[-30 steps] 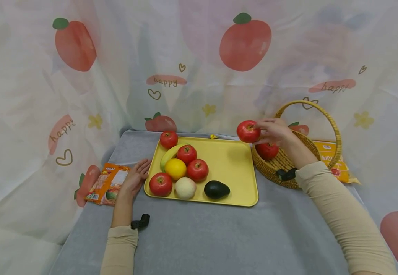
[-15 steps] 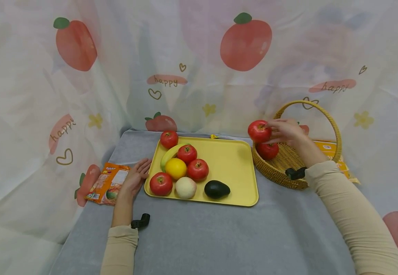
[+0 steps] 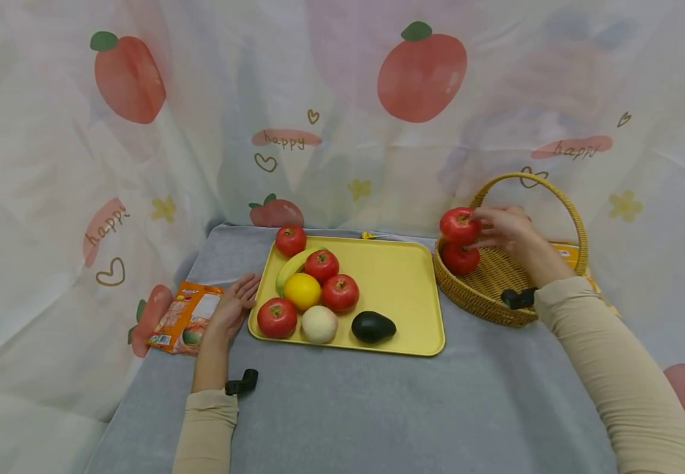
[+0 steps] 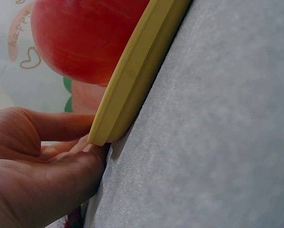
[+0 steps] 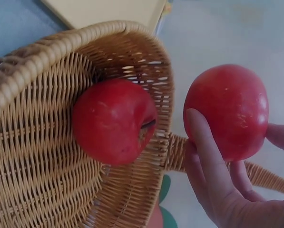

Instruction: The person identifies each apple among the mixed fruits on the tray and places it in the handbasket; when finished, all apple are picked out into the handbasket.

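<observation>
In the head view my right hand (image 3: 505, 227) holds a red apple (image 3: 459, 225) between thumb and fingers, above the left side of the wicker basket (image 3: 496, 313). A second red apple (image 5: 114, 121) lies inside the basket, apart from the held one in the right wrist view. My left hand (image 3: 235, 306) lies at the left edge of the yellow tray (image 3: 401, 283), its fingers extended. In the left wrist view the thumb (image 4: 68, 126) touches the tray's rim. The tray bears several red apples (image 3: 277, 317), a banana (image 3: 292, 266), a yellow round fruit (image 3: 302, 291), a pale round fruit (image 3: 319, 324) and an avocado (image 3: 373, 326).
An orange snack packet (image 3: 185, 316) lies left of the tray, by my left hand. Another orange packet (image 3: 567, 253) is partly hidden behind the basket. The basket's tall handle (image 3: 576, 217) arches beside my right hand. A small yellow item (image 3: 368, 235) lies behind the tray.
My right hand has carried the apple rightward from above the tray's far right corner to over the basket. My left hand and the tray's fruit have stayed put.
</observation>
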A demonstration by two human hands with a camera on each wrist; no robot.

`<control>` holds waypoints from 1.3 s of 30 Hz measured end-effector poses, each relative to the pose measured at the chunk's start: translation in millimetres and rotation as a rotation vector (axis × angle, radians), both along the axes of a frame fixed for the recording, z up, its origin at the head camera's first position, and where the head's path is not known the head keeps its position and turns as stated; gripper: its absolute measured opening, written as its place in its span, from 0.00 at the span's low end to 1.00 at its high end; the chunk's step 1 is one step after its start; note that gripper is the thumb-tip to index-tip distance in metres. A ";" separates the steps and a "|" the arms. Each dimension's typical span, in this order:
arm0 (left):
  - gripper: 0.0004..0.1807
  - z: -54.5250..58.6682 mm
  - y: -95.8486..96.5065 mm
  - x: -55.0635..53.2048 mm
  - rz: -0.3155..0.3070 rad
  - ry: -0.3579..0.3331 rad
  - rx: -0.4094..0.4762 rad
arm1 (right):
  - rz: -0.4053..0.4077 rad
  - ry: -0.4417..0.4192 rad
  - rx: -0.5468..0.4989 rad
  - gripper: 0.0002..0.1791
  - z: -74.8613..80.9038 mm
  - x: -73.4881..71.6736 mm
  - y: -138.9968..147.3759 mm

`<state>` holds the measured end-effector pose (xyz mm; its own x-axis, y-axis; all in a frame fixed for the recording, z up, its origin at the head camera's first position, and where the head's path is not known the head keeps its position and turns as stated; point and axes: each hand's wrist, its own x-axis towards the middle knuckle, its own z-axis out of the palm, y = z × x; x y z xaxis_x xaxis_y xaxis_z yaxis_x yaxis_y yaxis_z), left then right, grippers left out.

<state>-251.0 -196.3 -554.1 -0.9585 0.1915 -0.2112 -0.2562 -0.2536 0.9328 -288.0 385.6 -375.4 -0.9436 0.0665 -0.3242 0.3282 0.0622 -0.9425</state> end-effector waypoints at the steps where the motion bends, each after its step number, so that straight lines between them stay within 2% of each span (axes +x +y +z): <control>1: 0.45 -0.1 0.2 0.0 0.001 -0.002 0.000 | -0.008 -0.003 0.001 0.14 -0.1 0.0 1.5; 3: 0.45 -0.2 0.6 -0.1 0.005 -0.004 0.000 | -0.013 -0.008 -0.009 0.14 -0.1 0.1 4.4; 8: 0.45 -0.1 -0.4 -0.5 0.003 -0.004 0.005 | -0.009 -0.017 -0.046 0.04 -1.8 -2.5 12.8; 12: 0.45 0.2 -1.0 -0.5 0.002 -0.007 -0.001 | -0.011 -0.022 -0.036 0.03 -5.1 -5.4 18.2; 17: 0.44 1.1 -0.3 -0.6 -0.005 0.002 -0.011 | -0.037 -0.023 -0.040 0.07 -9.0 -7.4 24.3; 22: 0.44 1.5 0.5 0.0 -0.010 0.013 -0.008 | -0.072 -0.028 -0.017 0.02 -11.8 -6.5 29.7; 31: 0.45 -0.6 0.2 0.2 0.002 0.023 0.008 | -0.212 -0.052 0.076 0.17 -19.1 -4.2 35.7; 39: 0.44 -1.5 -0.1 -0.8 -0.008 0.022 -0.008 | -0.314 -0.078 0.098 0.19 -24.1 -2.5 40.6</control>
